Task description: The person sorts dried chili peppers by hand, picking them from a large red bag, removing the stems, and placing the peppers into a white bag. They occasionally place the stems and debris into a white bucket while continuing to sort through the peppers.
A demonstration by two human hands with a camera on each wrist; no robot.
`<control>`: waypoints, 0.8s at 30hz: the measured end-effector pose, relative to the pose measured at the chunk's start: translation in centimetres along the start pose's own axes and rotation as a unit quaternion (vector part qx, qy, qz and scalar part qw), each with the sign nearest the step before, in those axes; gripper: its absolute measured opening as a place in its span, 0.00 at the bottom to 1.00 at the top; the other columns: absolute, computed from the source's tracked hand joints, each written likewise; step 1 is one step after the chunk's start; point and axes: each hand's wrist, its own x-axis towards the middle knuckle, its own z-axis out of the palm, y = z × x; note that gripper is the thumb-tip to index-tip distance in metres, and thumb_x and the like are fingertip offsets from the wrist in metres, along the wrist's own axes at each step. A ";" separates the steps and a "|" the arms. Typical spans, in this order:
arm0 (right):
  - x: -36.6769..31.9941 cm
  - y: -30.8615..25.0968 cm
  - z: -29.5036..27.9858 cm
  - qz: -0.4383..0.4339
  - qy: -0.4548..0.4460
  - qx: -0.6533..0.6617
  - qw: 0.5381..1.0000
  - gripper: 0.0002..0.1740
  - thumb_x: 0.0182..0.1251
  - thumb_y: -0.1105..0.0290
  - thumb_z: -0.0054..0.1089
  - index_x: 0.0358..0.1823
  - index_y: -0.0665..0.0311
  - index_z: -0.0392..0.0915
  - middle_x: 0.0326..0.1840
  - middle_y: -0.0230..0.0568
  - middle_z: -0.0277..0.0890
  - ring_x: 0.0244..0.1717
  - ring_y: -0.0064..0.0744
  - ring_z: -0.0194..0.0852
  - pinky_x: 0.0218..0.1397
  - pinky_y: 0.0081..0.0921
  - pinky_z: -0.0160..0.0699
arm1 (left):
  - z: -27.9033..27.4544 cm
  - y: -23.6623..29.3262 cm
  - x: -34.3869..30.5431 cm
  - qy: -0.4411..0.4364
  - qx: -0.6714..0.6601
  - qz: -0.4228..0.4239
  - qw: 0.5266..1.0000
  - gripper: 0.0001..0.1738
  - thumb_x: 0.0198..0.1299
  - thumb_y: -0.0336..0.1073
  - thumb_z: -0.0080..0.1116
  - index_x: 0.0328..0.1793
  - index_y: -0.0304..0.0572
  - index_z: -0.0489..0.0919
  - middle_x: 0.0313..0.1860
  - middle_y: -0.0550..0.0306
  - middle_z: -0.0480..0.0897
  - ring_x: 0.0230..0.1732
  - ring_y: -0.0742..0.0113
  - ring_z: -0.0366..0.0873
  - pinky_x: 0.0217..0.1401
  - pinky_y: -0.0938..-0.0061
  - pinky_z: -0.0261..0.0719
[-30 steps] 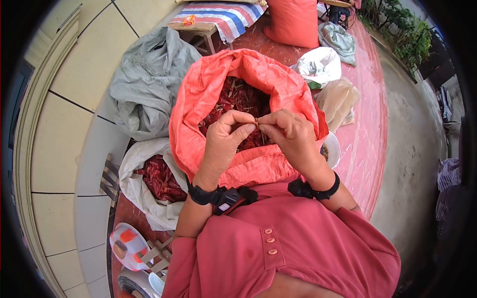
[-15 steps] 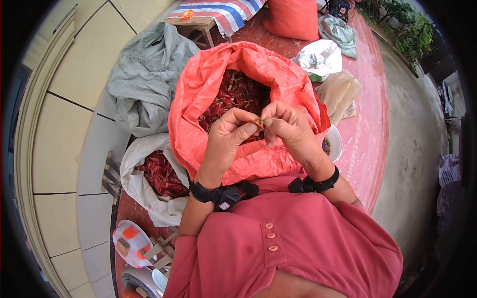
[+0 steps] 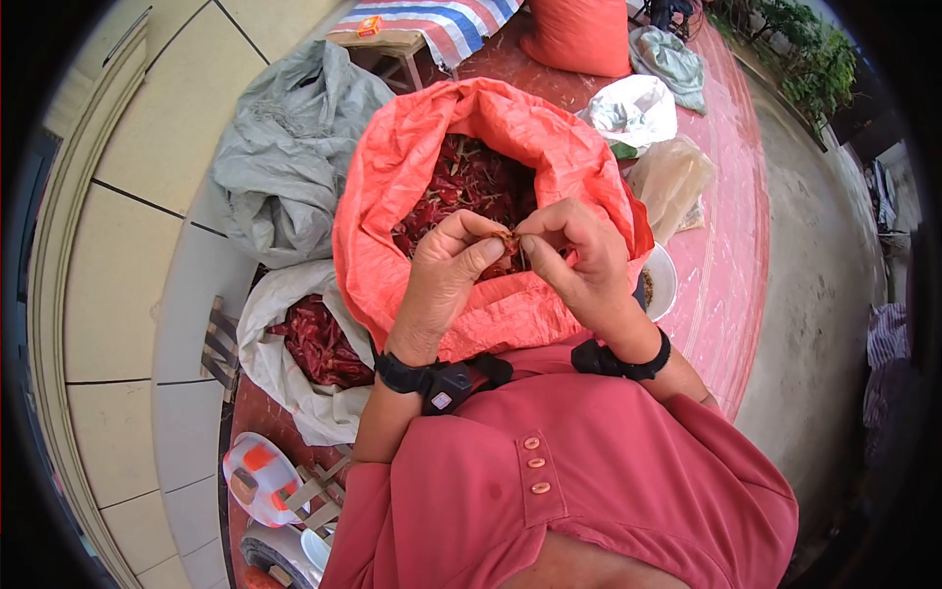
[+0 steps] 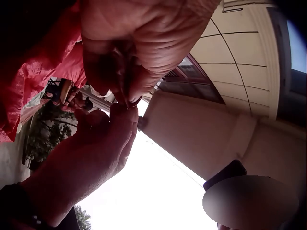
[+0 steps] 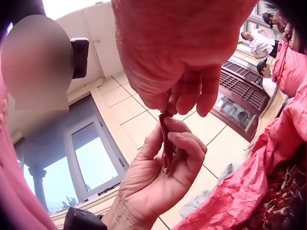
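Observation:
Over the mouth of a red woven sack [image 3: 368, 211] filled with dried chilies [image 3: 461, 196], my two hands meet at the fingertips. The left hand [image 3: 442, 285] pinches a dark red dried chili [image 5: 166, 148] between thumb and fingers; its body hangs down across the palm in the right wrist view. Thumb and forefinger of the right hand [image 3: 594, 265] pinch the upper end of that chili. In the left wrist view the left hand [image 4: 148, 43] is above, mostly hiding the chili, and the right hand [image 4: 91, 148] reaches up from below.
A white sack [image 3: 329, 422] of red chilies stands on the left, with a grey sack [image 3: 285, 167] behind it. To the right are a white bowl [image 3: 664, 285] and a clear plastic bag [image 3: 672, 187]. A striped cloth [image 3: 461, 34] covers a bench at the back.
Both hands stay together over the sack. The right fingers have shifted at the chili's end, and more of it shows between the fingertips than one second ago. The head view has moved slightly.

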 end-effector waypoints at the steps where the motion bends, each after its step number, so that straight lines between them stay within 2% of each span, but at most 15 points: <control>1: 0.0 -0.1 0.2 -0.020 0.004 -0.031 0.999 0.06 0.58 0.80 0.62 0.37 0.65 0.78 0.32 0.36 0.76 0.28 0.23 0.76 0.30 0.19 0.75 | 0.1 0.0 0.0 0.004 0.001 -0.001 1.000 0.08 0.62 0.28 0.61 0.47 0.38 0.78 0.42 0.55 0.83 0.39 0.69 0.81 0.49 0.75 0.81; 2: 0.1 -0.2 0.4 -0.039 0.008 -0.062 0.997 0.06 0.57 0.80 0.63 0.36 0.64 0.79 0.32 0.37 0.77 0.28 0.25 0.78 0.31 0.20 0.76 | 0.2 0.0 0.0 0.008 0.002 -0.002 1.000 0.09 0.62 0.28 0.61 0.47 0.37 0.78 0.42 0.55 0.83 0.39 0.69 0.81 0.49 0.76 0.81; 3: 0.1 0.1 0.6 -0.064 0.016 -0.092 0.994 0.06 0.56 0.79 0.64 0.36 0.63 0.80 0.31 0.38 0.78 0.29 0.31 0.80 0.31 0.24 0.78 | 0.1 0.0 -0.1 0.013 0.016 -0.004 1.000 0.09 0.62 0.28 0.61 0.47 0.38 0.78 0.41 0.55 0.83 0.39 0.70 0.81 0.48 0.76 0.81; 6: 0.3 1.1 0.3 -0.112 -0.011 -0.142 0.983 0.07 0.55 0.78 0.65 0.37 0.63 0.80 0.30 0.37 0.78 0.30 0.34 0.81 0.32 0.26 0.79 | -0.2 0.1 -0.3 0.030 0.073 -0.012 0.997 0.08 0.62 0.29 0.62 0.47 0.38 0.78 0.40 0.58 0.83 0.38 0.74 0.80 0.47 0.80 0.81; 8: 0.5 1.8 -0.1 -0.114 -0.040 -0.131 0.984 0.07 0.55 0.77 0.66 0.35 0.63 0.79 0.30 0.37 0.77 0.29 0.35 0.80 0.32 0.27 0.79 | 0.1 0.5 -0.5 0.040 0.130 -0.019 0.990 0.07 0.63 0.29 0.62 0.45 0.38 0.79 0.38 0.62 0.82 0.38 0.79 0.79 0.45 0.84 0.79; 11: 0.4 1.7 -0.1 -0.097 -0.075 -0.148 0.981 0.07 0.54 0.77 0.66 0.34 0.63 0.78 0.28 0.38 0.76 0.27 0.36 0.78 0.31 0.27 0.78 | 0.1 1.1 -0.6 0.046 0.212 -0.040 0.975 0.06 0.63 0.29 0.62 0.44 0.37 0.78 0.37 0.63 0.82 0.38 0.80 0.77 0.44 0.84 0.78; 15: 0.3 2.0 0.3 -0.070 -0.081 -0.112 0.988 0.05 0.60 0.77 0.62 0.35 0.64 0.75 0.27 0.36 0.75 0.25 0.31 0.77 0.29 0.26 0.76 | 0.3 1.1 -0.6 0.038 0.210 -0.034 0.976 0.06 0.63 0.28 0.61 0.44 0.37 0.78 0.37 0.63 0.81 0.38 0.81 0.77 0.43 0.85 0.76; 16: 0.1 1.9 0.3 0.026 -0.095 0.016 0.995 0.04 0.62 0.77 0.60 0.36 0.64 0.74 0.28 0.35 0.75 0.26 0.29 0.77 0.29 0.25 0.76 | 0.3 1.0 -0.7 0.033 0.194 -0.032 0.980 0.06 0.64 0.28 0.61 0.45 0.37 0.78 0.37 0.63 0.81 0.39 0.81 0.76 0.44 0.85 0.76; 17: -0.2 1.6 0.1 0.123 -0.107 0.144 0.976 0.03 0.64 0.76 0.58 0.37 0.64 0.73 0.29 0.34 0.76 0.26 0.26 0.77 0.29 0.24 0.76 | 0.3 1.0 -0.9 0.028 0.179 -0.030 0.983 0.06 0.64 0.28 0.61 0.45 0.38 0.78 0.38 0.64 0.81 0.39 0.81 0.76 0.44 0.85 0.76; 18: -0.3 1.5 -0.2 0.216 -0.116 0.268 0.932 0.02 0.66 0.76 0.56 0.38 0.65 0.73 0.30 0.34 0.76 0.27 0.23 0.77 0.29 0.23 0.76 | 0.4 1.1 -1.0 0.033 0.173 -0.032 0.984 0.06 0.64 0.28 0.60 0.45 0.38 0.78 0.38 0.64 0.81 0.40 0.81 0.76 0.45 0.85 0.76; 21: 0.0 2.2 -1.7 0.230 -0.054 0.354 0.905 0.03 0.69 0.75 0.54 0.39 0.66 0.70 0.36 0.35 0.77 0.30 0.19 0.77 0.30 0.20 0.79 | 0.4 2.1 -2.3 0.063 0.194 -0.022 0.979 0.06 0.63 0.26 0.60 0.46 0.37 0.77 0.39 0.63 0.80 0.42 0.79 0.76 0.48 0.83 0.75; 23: -0.3 2.9 -3.2 0.215 0.041 0.263 0.940 0.03 0.68 0.77 0.54 0.40 0.66 0.70 0.41 0.39 0.77 0.31 0.20 0.77 0.33 0.18 0.82 | 0.1 3.6 -4.1 0.099 0.257 0.009 0.961 0.08 0.63 0.25 0.59 0.47 0.37 0.76 0.41 0.63 0.80 0.44 0.78 0.76 0.50 0.82 0.75; 24: -0.8 4.0 -4.3 0.198 0.083 0.239 0.947 0.04 0.68 0.79 0.53 0.41 0.66 0.69 0.42 0.40 0.77 0.33 0.20 0.78 0.34 0.18 0.83 | -0.6 4.2 -5.1 0.149 0.299 0.056 0.941 0.09 0.63 0.24 0.58 0.49 0.36 0.75 0.42 0.62 0.80 0.45 0.77 0.76 0.51 0.82 0.74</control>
